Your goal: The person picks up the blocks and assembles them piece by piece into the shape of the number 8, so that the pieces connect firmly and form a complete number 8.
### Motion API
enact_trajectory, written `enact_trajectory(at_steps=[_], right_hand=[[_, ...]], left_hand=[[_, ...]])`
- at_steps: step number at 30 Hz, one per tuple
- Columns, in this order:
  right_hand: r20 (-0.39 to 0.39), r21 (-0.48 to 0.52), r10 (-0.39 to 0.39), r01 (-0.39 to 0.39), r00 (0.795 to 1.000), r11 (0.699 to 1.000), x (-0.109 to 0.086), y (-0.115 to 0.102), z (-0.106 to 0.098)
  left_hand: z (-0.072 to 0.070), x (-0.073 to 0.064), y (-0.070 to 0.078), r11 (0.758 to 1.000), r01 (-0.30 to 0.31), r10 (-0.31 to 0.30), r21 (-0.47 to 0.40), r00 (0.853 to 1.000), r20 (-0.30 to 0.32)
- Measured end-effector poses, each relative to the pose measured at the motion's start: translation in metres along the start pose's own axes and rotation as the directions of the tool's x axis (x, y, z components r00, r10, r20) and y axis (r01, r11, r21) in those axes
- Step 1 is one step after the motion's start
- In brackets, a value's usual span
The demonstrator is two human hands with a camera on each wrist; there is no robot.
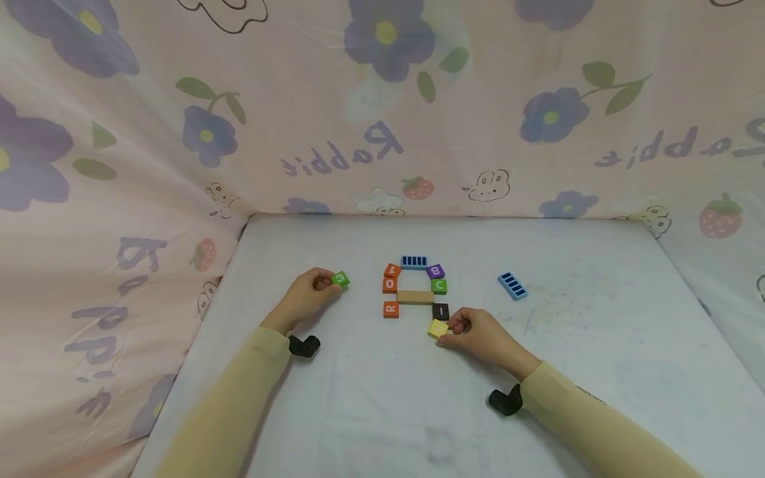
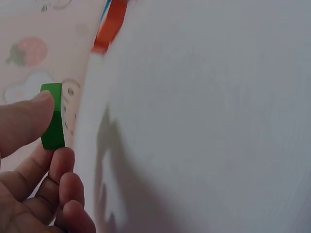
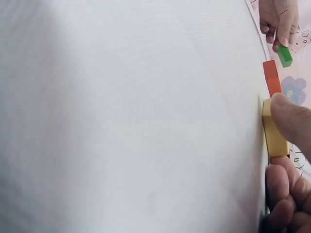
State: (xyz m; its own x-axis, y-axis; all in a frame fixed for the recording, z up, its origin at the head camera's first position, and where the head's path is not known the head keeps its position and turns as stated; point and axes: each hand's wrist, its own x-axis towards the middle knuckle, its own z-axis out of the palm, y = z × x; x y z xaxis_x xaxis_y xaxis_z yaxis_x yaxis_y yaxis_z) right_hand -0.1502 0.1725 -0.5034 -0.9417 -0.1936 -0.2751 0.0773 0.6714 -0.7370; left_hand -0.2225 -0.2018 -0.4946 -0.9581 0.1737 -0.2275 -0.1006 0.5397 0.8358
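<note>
My left hand [image 1: 306, 297] pinches a green block [image 1: 340, 279] with a white character, left of the arranged blocks; in the left wrist view the green block [image 2: 56, 116] sits between thumb and fingertips, above the table. My right hand [image 1: 483, 334] pinches a yellow block [image 1: 438, 328] just below the black block [image 1: 440, 311]; the yellow block [image 3: 275, 128] is close to the table in the right wrist view. Orange blocks marked R [image 1: 391, 309], O [image 1: 390, 285] and one more [image 1: 392, 270] form the left side. A purple block [image 1: 435, 271] and green C block [image 1: 439, 287] stand opposite.
A plain wooden block [image 1: 415, 297] bridges the two columns, and a blue striped block [image 1: 414, 262] lies across the top. Another blue striped block [image 1: 512, 285] lies apart at right. Patterned cloth [image 1: 382, 179] borders the white table [image 1: 370, 411] at the back and left.
</note>
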Motion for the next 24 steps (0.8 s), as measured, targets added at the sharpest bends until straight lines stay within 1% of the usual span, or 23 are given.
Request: enact_trajectory(at_steps=[5,8,11,16,18,20,24], right_hand=[[0.001,0.005,-0.002,0.002,1.0,1.0,0.0,-0.002,0.0],[0.001,0.002,-0.004,0.004,1.0,1.0,-0.001,-0.002,0.0],[0.004,-0.001,-0.006,0.006,1.0,1.0,-0.001,-0.003,-0.001],[0.008,0.007,0.0,0.0,1.0,1.0,0.0,-0.003,-0.001],[0.008,0.002,0.002,-0.002,1.0,1.0,0.0,-0.003,-0.001],[0.005,-0.004,0.004,-0.004,1.0,1.0,0.001,-0.002,-0.001],[0.001,-0.012,0.005,-0.005,1.0,1.0,0.001,-0.002,0.0]], left_hand=[[0.019,-0.012,0.02,0.999,-0.044,0.043,0.003,0.998,0.05],[0.03,-0.021,0.03,0.997,-0.083,0.082,0.007,0.992,0.092],[0.041,-0.03,0.037,0.99,-0.138,0.133,0.021,0.98,0.146],[0.06,-0.043,0.042,0.973,-0.223,0.205,0.052,0.95,0.235],[0.066,-0.046,0.043,0.968,-0.241,0.216,0.073,0.942,0.256],[0.072,-0.049,0.043,0.963,-0.251,0.216,0.102,0.939,0.268],[0.079,-0.051,0.043,0.96,-0.23,0.182,0.157,0.945,0.272]])
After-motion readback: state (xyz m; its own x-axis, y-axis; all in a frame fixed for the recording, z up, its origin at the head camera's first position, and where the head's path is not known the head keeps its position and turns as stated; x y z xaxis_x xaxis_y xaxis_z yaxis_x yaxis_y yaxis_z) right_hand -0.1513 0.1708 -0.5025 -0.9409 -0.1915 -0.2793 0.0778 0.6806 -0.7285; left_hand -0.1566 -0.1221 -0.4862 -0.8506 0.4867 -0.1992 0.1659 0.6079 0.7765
